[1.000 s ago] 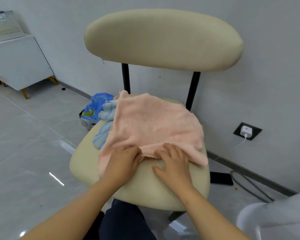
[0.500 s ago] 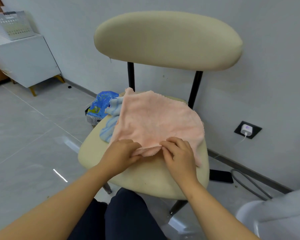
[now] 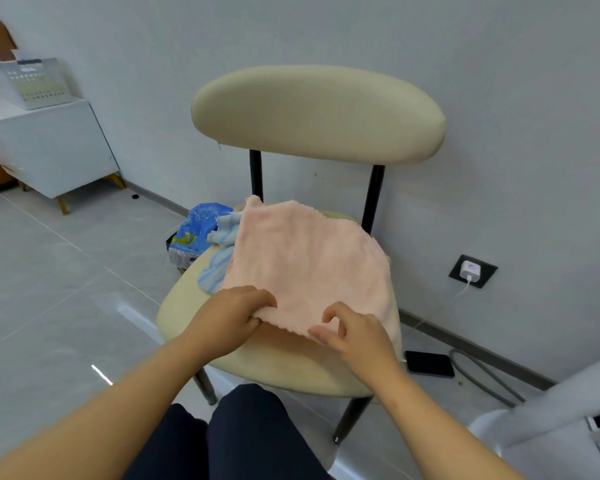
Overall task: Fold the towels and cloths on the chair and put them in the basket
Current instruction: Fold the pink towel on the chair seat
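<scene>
A pink towel (image 3: 309, 261) lies spread over the seat of a cream chair (image 3: 187, 306). Its near edge is lifted off the seat. My left hand (image 3: 229, 315) pinches that edge at the near left corner. My right hand (image 3: 355, 336) pinches the same edge further right, thumb under the cloth. A blue striped cloth (image 3: 220, 261) lies partly hidden under the pink towel's left side. A white perforated basket (image 3: 35, 83) stands on a white cabinet (image 3: 49, 150) at the far left.
A blue plastic bag (image 3: 198, 226) on a box sits on the floor left of the chair. A phone (image 3: 430, 363) and grey cable (image 3: 478, 375) lie on the floor at the right, below a wall socket with a charger (image 3: 471, 270). A white object (image 3: 551, 427) fills the lower right corner.
Both hands went from lying flat on the towel's near edge to pinching it and lifting it off the seat. The camera view has pulled back and shifted left.
</scene>
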`<action>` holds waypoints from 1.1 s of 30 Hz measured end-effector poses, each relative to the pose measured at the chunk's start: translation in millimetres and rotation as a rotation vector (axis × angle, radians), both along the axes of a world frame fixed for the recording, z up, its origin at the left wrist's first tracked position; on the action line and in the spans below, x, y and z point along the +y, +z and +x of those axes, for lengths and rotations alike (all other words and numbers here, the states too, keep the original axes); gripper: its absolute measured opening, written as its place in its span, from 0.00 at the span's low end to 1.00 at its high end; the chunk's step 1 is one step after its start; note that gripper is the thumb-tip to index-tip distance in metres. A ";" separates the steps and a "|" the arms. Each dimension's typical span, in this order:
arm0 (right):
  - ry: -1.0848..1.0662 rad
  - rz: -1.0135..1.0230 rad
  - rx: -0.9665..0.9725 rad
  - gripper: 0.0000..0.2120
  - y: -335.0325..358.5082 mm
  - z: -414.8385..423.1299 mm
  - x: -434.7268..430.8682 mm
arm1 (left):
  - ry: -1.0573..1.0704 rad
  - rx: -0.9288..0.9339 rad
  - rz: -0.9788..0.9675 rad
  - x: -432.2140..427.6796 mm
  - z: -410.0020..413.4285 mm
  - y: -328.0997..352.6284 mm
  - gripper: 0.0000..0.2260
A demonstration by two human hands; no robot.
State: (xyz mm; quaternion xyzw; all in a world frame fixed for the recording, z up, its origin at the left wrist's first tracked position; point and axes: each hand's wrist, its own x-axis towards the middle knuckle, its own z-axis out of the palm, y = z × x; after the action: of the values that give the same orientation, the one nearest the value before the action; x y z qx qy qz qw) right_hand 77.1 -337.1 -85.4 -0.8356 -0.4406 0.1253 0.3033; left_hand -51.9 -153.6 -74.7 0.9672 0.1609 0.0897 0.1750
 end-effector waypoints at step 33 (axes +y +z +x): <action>-0.411 0.119 -0.019 0.15 -48.9 26.1 -45.4 | 0.357 -0.069 -0.111 0.4 -23.7 -37.3 0.15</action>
State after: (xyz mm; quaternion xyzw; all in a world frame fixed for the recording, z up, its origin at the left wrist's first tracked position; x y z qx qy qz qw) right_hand 103.2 -382.6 -134.3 -0.8896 -0.2705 0.0265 0.3672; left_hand -75.6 -153.2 -112.0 0.9085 0.3285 0.1435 0.2147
